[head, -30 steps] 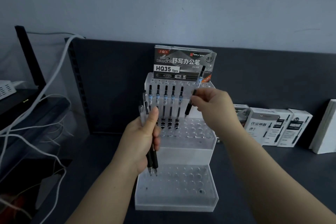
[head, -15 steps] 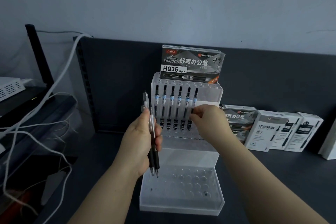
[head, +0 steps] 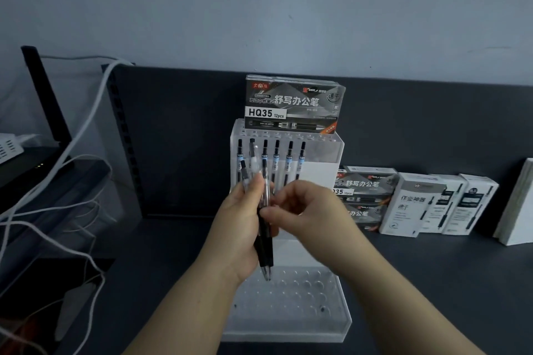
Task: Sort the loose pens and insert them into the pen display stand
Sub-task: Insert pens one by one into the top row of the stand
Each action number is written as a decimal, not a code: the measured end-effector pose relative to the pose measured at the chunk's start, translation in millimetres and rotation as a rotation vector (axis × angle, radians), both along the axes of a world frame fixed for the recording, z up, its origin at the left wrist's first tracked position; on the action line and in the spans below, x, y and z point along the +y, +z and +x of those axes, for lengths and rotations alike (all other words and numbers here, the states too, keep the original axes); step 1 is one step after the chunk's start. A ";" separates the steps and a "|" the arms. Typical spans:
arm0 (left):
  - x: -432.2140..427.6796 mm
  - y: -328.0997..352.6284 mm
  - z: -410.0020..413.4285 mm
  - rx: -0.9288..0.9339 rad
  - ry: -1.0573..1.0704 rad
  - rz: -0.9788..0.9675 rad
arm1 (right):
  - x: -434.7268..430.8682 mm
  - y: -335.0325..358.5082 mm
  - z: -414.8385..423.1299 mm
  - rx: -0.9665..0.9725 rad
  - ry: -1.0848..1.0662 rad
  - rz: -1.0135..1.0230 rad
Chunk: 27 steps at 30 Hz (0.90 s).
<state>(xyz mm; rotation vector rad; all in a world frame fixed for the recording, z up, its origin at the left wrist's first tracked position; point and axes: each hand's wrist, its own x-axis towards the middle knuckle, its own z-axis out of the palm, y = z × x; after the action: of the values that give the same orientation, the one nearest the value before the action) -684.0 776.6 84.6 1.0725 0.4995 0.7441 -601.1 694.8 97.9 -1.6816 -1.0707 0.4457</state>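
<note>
The left hand (head: pixel 239 228) grips a bundle of pens (head: pixel 265 251) upright, tips down, the right hand's (head: pixel 311 210) fingers (head: pixel 272 212) pinching one pen of it mid-barrel, and the pen display stand's (head: pixel 288 328) free holes lie just behind and below those fingers.

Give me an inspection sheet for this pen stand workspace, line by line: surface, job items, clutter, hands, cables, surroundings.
Surface: dark grey shelf, carrying the stand and boxes.
Job's things: clear tiered pen display stand; standing pens upright in a row in it; no pens in its front tier; held pens bundled, tips down.
Clutter: HQ35 pen box on top of the stand; more pen boxes to its right.
Hands: left hand grips the held pens; right hand pinches one of them.
Cables: white cables hang at the left.
Surroundings: dark back panel, pale wall, black antenna at the left.
</note>
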 end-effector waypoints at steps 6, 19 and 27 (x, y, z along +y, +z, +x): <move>-9.0 0.7 6.7 0.007 -0.044 -0.045 | -8.6 -1.6 6.2 0.137 0.053 0.001; -3.5 2.1 3.2 0.077 0.131 0.181 | -9.0 21.7 53.4 0.211 -0.265 0.208; -1.7 -5.9 -6.3 0.126 0.131 0.227 | 14.2 7.3 72.9 -0.049 -0.380 0.128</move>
<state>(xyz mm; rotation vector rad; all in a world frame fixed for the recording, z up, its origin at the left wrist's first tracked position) -690.3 774.9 78.7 1.3136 0.6070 0.8674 -528.3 708.9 105.2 -1.7382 -0.7710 0.0890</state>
